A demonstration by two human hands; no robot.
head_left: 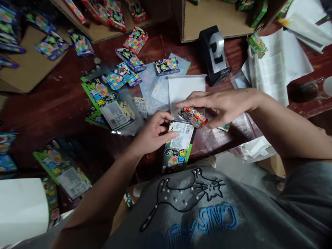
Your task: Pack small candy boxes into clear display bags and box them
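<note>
My left hand [160, 133] pinches a printed candy bag [180, 154], green and black with a white label, near the table's front edge. The thumb lies over the label. Just above the bag's upper end, my right hand [223, 105] holds a small red candy box [194, 117] between thumb and fingers. Under the right hand, part of a green packet [224, 127] shows. A white paper sheet [186, 86] lies behind both hands. Left of them rest more printed bags [114, 107], with a blue candy box [119, 74] on top.
A black tape dispenser [214, 55] stands behind my right hand. Cardboard boxes [192, 24] with small candy boxes line the back. A purple box [167, 65] and a red box [136, 39] lie on the table. White paper [275, 65] and a clear bottle [308, 90] are at right.
</note>
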